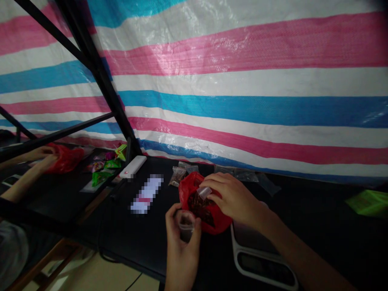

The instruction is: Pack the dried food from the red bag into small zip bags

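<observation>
A red plastic bag (222,220) lies open on the black table, with dark brown, dried-looking bits (198,206) inside. Over its mouth, my right hand (232,198) is closed on a small translucent plastic piece (204,192), whose exact kind I cannot make out. In front of the bag, my left hand (182,250) pinches a small clear zip bag (186,227) between thumb and fingers. A little dark material shows in that zip bag.
A digital scale (263,262) stands under my right forearm. Behind the red bag lie a filled zip bag (177,176) and several flat clear bags (247,175). Leftward are a blurred-out phone-like item (147,194), a white box (133,166), a black frame, and another person's hands (45,157).
</observation>
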Tool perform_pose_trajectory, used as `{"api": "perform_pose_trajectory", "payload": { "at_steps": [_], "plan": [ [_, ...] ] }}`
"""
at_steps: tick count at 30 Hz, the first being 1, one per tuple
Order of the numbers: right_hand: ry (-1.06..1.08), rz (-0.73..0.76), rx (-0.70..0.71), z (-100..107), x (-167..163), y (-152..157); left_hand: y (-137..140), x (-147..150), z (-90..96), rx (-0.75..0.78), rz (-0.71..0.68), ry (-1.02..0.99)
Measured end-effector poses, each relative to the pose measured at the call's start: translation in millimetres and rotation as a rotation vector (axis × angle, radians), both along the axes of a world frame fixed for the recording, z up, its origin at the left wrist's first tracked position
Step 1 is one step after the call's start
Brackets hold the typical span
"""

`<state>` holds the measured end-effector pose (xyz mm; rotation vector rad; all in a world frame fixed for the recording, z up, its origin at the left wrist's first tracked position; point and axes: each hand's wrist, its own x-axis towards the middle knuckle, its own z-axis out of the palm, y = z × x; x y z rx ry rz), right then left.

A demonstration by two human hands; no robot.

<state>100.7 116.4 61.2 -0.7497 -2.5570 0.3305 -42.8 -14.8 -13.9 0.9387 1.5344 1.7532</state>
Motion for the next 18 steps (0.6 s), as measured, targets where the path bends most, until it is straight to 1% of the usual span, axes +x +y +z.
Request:
{"api": "perform_pose_trajectory", "payload": {
  "at_steps": [1,2,3,6,8,10,13,15,18],
  "plan": [
    [-0.080,-0.022,0.018,-6.9,-3.4,4.9,-1.8,-4.9,-2.0,-0.037,0.083,-0.001],
    [-0.162,-0.044,0.037,-13.9,-6.6,9.2,-2.4,-9.7,-4.2,-0.088,0.137,0.008],
    [-0.236,-0.066,0.055,-20.5,-9.4,12.7,-1.8,-14.2,-6.4,-0.148,0.157,0.026],
    [-0.369,-0.133,0.086,-35.2,-14.9,17.6,7.3,-22.0,-12.4,-0.302,0.081,0.137],
    [-0.389,-0.151,0.070,-39.2,-15.9,17.2,16.3,-21.8,-15.3,-0.349,0.036,0.198],
    [-0.374,-0.142,0.025,-40.0,-15.7,15.5,24.7,-19.3,-17.8,-0.362,0.003,0.200],
    [-0.335,-0.110,-0.043,-40.1,-15.9,13.0,33.1,-17.6,-21.8,-0.328,-0.015,0.134],
    [-0.302,-0.084,-0.077,-41.6,-17.0,11.5,36.2,-20.2,-24.9,-0.306,-0.023,0.070],
    [-0.270,-0.071,-0.101,-46.0,-19.9,8.7,39.0,-26.6,-28.8,-0.312,-0.092,-0.073]
  ]
}}
